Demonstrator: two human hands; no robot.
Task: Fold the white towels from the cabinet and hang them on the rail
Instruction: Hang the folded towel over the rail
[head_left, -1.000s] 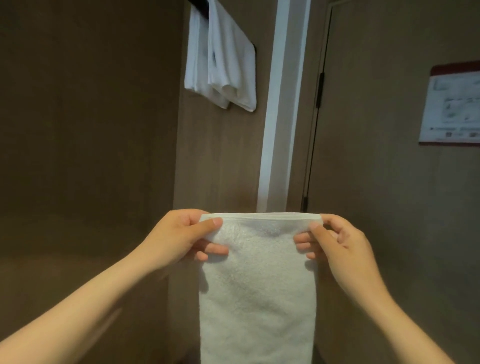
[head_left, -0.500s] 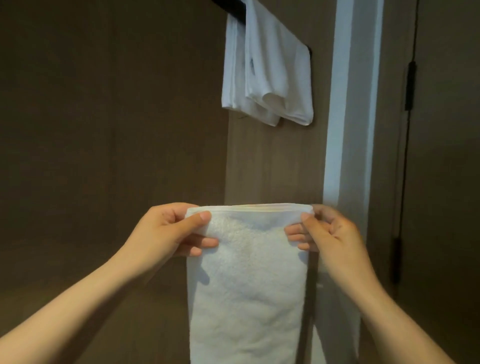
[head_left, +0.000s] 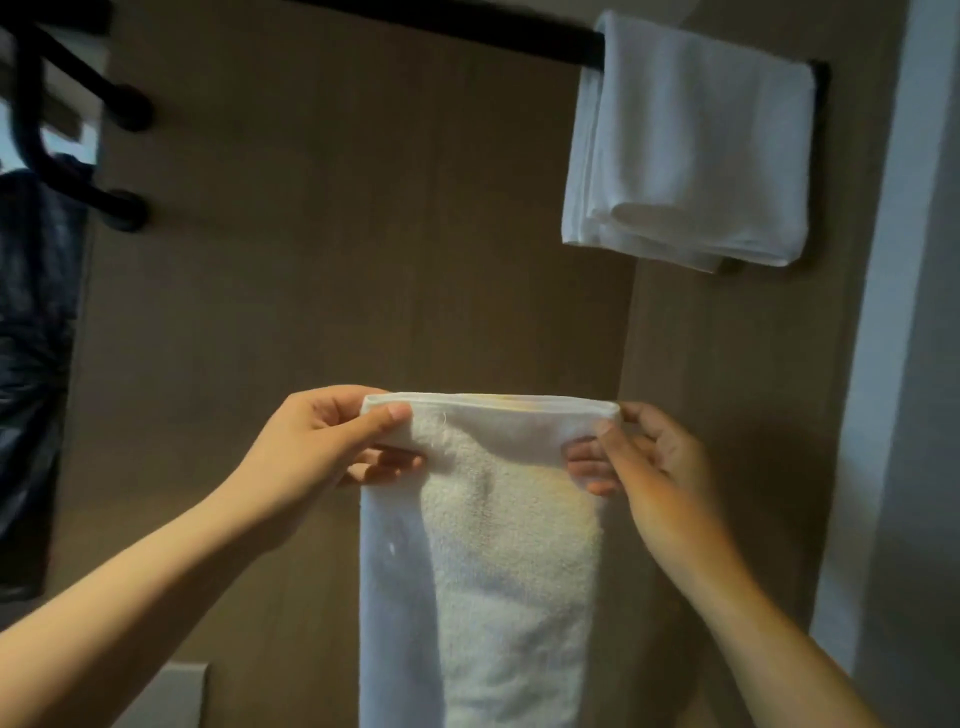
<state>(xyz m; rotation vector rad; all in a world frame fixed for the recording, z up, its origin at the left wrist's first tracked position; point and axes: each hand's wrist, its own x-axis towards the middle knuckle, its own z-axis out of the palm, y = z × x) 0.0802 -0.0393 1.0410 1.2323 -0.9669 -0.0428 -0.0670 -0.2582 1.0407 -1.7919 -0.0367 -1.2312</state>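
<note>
Head view: left hand (head_left: 317, 447) pinches the folded towel (head_left: 493, 545) at its top left corner, thumb in front, fingers curled behind. Right hand (head_left: 649, 467) pinches the top right corner the same way. It hangs straight down, bottom cut off by the frame. Up right, another white towel (head_left: 691, 145) drapes the black rail (head_left: 467, 23); dark shapes at left are hard to make out.

Black rail (head_left: 519, 34); folded white towels (head_left: 696, 145) over it
</note>
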